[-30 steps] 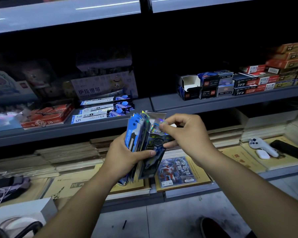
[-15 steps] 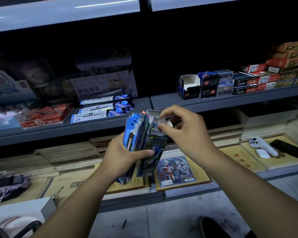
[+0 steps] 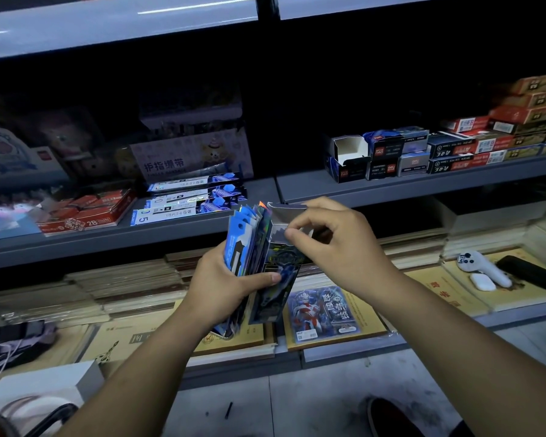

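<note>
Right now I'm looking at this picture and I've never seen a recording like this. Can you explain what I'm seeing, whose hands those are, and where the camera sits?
There is no machine here. These are a person's two bare hands, filmed by one wide camera worn on the head, looking forward and down at shop shelves. The left hand grips a stack of blue packs with a dark box at its front. The right hand pinches at the box's open top with thumb and forefinger. On the bottom shelf lie yellowish books, a hero card pack and a white handset. The middle shelf holds small boxes.
</note>
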`<state>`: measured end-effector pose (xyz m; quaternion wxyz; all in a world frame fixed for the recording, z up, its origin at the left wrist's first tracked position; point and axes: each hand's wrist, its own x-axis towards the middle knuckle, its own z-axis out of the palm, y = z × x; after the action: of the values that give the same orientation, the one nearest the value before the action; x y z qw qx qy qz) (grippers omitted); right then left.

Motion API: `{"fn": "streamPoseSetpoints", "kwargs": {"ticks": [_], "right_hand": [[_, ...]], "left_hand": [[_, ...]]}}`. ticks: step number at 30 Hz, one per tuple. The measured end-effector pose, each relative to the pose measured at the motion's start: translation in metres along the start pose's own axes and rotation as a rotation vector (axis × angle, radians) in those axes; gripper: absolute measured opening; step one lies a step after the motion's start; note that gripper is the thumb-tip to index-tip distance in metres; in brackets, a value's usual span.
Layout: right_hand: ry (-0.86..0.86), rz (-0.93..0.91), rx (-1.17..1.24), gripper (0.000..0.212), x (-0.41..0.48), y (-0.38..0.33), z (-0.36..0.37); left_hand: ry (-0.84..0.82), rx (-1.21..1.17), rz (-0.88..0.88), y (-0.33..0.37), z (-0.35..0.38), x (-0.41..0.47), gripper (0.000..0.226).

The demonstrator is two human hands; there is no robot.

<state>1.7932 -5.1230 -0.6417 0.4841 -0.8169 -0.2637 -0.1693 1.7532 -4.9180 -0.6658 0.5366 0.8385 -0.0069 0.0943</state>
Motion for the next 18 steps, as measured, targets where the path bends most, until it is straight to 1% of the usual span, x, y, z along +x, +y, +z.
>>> {"fn": "streamPoseSetpoints", "kwargs": {"ticks": [2,4,9,12,18], "right_hand": [[-0.035,0.018,-0.026,0.015,-0.001,0.000,0.000],[-0.043,0.030,-0.019,0.013,-0.001,0.001,0.002],[0.053,0.057,0.148,0.002,0.002,-0.005,0.002],[0.041,0.087,0.215,0.005,0.002,-0.009,0.001],[-0.006,0.065,0.158,0.015,0.000,-0.008,0.005]], "left_hand": [[-0.009,0.006,0.006,0.000,0.000,0.000,0.045],[-0.017,0.024,0.014,-0.001,0.000,0.000,0.045],[0.003,0.104,0.016,-0.008,0.002,0.004,0.049],[0.017,0.207,0.047,-0.010,0.004,0.004,0.050],[0.033,0.340,0.064,-0.015,0.006,0.006,0.049]]}}
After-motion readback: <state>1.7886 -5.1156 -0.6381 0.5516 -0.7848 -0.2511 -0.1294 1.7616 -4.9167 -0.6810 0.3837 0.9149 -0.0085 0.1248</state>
